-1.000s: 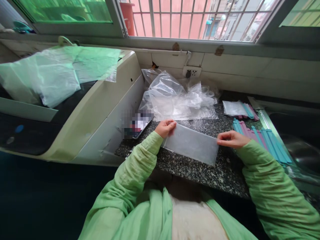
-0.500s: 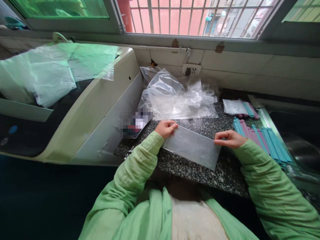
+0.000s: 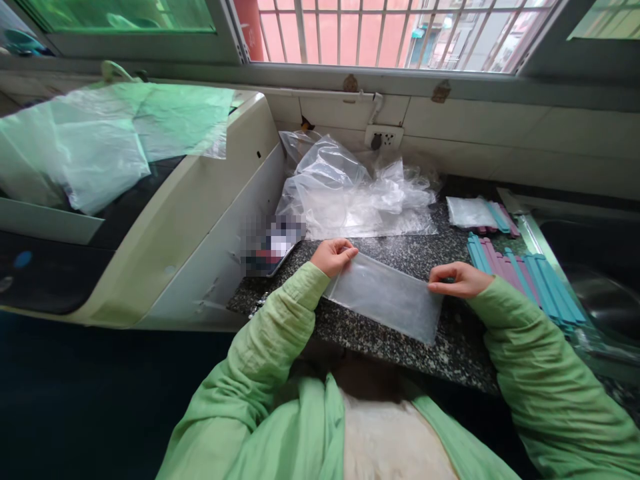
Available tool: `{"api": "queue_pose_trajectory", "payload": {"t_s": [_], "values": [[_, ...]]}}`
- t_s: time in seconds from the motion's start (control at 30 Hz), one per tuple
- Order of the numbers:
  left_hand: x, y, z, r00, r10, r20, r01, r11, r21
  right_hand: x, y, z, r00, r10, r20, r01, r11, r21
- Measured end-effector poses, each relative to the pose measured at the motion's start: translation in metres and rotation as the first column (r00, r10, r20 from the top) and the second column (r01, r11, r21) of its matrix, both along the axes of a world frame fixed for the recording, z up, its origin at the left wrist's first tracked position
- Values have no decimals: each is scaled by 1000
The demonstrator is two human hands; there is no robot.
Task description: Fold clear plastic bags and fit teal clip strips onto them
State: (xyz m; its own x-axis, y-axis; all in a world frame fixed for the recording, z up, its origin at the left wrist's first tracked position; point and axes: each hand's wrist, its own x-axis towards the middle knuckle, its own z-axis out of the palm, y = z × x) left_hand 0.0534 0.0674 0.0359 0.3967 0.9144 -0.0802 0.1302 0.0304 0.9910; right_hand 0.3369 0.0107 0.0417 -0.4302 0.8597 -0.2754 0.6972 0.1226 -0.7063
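Clear bag (image 3: 387, 297), stretched between left grip (image 3: 334, 256), right grip (image 3: 457, 279)

Speckled granite counter (image 3: 380, 343) with plastic bags (image 3: 350, 193), coloured strips (image 3: 525, 277), phone (image 3: 273, 247)

You are in a home kitchen put to use for packing work. You stand at a speckled black granite countertop (image 3: 380, 340) under a barred window (image 3: 380, 30), with a white tiled wall (image 3: 500, 143) carrying a white power socket (image 3: 384, 139). A stainless steel sink (image 3: 590, 267) lies at your right and a cream appliance with a dark top (image 3: 150, 200) at your left.
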Motion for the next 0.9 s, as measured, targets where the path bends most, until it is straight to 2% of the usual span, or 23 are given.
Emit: {"api": "queue_pose_trajectory", "payload": {"t_s": [0.1,0.23,0.4,0.7,0.9], "values": [[1,-1,0,1000,-9,11,9,1000,-1,1,4,-7,1000,19,14,-18,999,-38],[3,-3,1,1000,-17,6,17,1000,-3,-7,6,-8,999,37,-7,-38,996,-75],[2,-2,-1,1000,0,13,0,1000,16,-19,5,-4,999,45,5,-45,998,-54],[3,-2,2,998,58,-34,-58,998,-15,-17,0,-6,996,81,28,-81,996,-28],[3,-1,-3,1000,11,-12,-12,1000,-6,-18,-2,-7,994,104,33,-103,994,-16]]}}
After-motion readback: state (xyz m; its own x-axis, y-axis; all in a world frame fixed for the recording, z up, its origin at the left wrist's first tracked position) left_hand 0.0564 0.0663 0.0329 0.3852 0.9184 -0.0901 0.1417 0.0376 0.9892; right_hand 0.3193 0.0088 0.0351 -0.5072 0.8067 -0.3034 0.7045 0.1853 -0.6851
